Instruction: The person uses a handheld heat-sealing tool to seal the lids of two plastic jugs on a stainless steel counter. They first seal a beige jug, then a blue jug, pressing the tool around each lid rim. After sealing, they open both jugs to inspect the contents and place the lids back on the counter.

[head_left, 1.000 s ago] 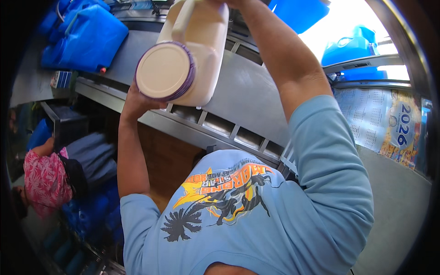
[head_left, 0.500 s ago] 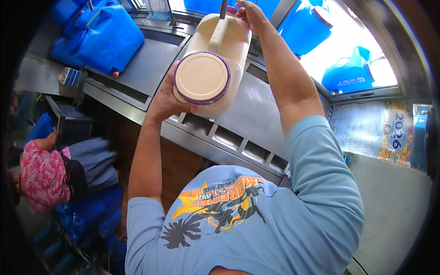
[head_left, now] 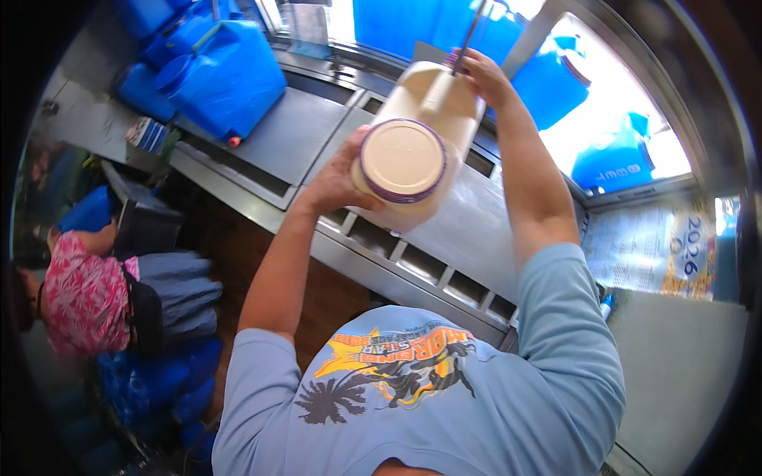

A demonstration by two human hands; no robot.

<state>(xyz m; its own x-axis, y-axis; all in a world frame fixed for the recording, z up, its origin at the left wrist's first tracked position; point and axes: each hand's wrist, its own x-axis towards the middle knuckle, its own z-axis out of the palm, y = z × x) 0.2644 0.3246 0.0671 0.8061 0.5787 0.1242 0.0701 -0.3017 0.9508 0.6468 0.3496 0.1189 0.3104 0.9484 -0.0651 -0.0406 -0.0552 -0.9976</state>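
Observation:
A cream-coloured jug (head_left: 457, 135) with a moulded handle lies on the steel counter, its wide round lid (head_left: 403, 156) facing up towards me. A purple ring edges that lid. My left hand (head_left: 340, 181) is wrapped round the lid's left side, thumb below it. At the jug's far end my right hand (head_left: 486, 78) has its fingers bent round a small purple cap (head_left: 452, 59), partly hidden by the fingers. A thin metal tube (head_left: 471, 36) comes down just beside that hand.
Slotted openings run along the steel counter (head_left: 290, 131). Blue jugs (head_left: 226, 79) stand at the far left; other blue containers (head_left: 548, 83) are by the window. A person in a pink patterned shirt (head_left: 87, 297) is at the left. A calendar (head_left: 651, 250) lies at the right.
The whole view has shifted, so counter, jug and hands appear lower and further right. Both hands stay on the jug. The person at the left has moved slightly.

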